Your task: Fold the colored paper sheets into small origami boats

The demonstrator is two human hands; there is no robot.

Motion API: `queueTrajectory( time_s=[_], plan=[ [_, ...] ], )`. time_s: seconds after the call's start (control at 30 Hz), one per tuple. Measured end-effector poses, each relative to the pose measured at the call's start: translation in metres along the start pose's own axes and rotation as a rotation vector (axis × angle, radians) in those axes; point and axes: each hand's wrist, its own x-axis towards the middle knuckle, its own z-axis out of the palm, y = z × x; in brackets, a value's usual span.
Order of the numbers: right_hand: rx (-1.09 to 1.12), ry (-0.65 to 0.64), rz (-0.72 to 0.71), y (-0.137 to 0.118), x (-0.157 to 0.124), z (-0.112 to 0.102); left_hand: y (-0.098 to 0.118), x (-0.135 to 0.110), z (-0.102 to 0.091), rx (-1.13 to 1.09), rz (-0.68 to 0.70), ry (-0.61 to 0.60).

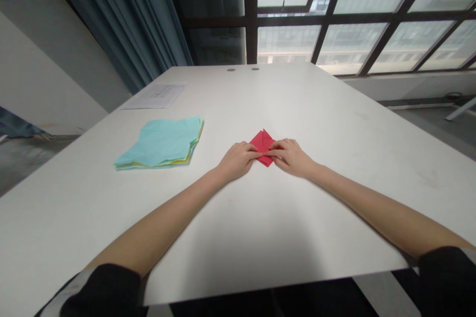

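A small sheet of red paper (262, 140), folded into a diamond shape, lies on the white table (230, 237) in front of me. My left hand (239, 159) grips its left side, with the fingertips closed on the paper. From the right, my right hand (292, 157) is closed on the other side, its fingers reaching over the folded layers. The fingertips of both hands nearly meet near the middle of the red paper. Parts of its left and right corners are hidden under my fingers.
To the left lies a stack of coloured paper (167, 141), light blue on top with yellow and green edges below. Farther back is a printed sheet (156, 96). A blue curtain (122, 15) and windows (290, 42) stand beyond the table's far edge.
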Motion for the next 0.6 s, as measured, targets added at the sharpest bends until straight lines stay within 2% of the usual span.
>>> queueTrajectory(
  time_s=[0.27, 0.6],
  plan=[
    [0.076, 0.035, -0.188, -0.0009, -0.0005, -0.0028, 0.0019, 0.0006, -0.002, -0.011, -0.012, -0.016],
    [0.097, 0.036, -0.145, -0.0008, -0.001, -0.0014, -0.0003, 0.0015, -0.0075, 0.11, -0.048, -0.061]
  ],
)
